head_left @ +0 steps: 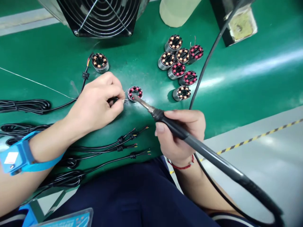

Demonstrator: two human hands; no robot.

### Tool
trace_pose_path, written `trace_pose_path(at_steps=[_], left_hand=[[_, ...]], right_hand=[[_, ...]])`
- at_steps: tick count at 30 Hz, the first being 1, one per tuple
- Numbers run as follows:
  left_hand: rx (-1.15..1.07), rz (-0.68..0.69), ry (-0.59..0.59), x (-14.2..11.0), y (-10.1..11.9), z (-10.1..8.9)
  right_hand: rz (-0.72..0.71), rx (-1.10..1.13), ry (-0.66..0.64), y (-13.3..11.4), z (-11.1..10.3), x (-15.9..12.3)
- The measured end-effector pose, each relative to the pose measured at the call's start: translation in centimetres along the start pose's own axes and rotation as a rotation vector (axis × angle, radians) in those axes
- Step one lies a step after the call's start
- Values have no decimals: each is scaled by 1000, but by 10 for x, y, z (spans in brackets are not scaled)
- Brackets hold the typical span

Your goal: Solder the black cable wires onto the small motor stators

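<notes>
My right hand (181,134) grips a black soldering iron (175,129), whose metal tip rests on a small round stator (135,93) with red windings on the green table (236,82). My left hand (98,102) sits just left of that stator, fingers pinched on a thin wire that reaches to it. A blue wrist strap (20,156) circles my left wrist. The iron's black cord (236,176) runs back past my right forearm.
Several more stators (180,66), red- and copper-wound, cluster at the back right; one stator with a cable (99,62) lies at the back left. Black cables with stripped ends (127,142) lie near the front edge. A black fan (101,15) stands behind. Grey floor shows right.
</notes>
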State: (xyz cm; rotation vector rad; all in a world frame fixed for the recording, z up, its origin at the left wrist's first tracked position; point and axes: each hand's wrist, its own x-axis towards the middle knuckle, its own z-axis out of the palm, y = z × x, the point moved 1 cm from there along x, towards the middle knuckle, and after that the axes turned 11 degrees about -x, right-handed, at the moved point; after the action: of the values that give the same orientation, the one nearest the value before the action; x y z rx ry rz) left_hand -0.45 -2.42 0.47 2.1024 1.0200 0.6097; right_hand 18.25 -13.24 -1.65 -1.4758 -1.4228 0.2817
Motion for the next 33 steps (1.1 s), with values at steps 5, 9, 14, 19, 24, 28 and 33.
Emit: trace_pose_path(at_steps=[5,9,14,19,24,28,33], left_hand=[[18,5,-3,1,1,0],[9,26,7,0,0,0],[17,24,-8,0,1,-1],[23,-3,-18,0,2,-2],[35,3,-13,0,2,-1],[37,23,-13,1,3,-1],[35,21,-10,1,3,-1]], right_hand=[[18,28,-46,1,0,-3],[28,39,-73,2,0,-2],[61,33,-81,2,1,-5],[97,21,-96,3,1,-7],[85,22,-93,3,0,-6],[94,31,-73,2,1,-5],[39,-17,-48,0,0,-2]])
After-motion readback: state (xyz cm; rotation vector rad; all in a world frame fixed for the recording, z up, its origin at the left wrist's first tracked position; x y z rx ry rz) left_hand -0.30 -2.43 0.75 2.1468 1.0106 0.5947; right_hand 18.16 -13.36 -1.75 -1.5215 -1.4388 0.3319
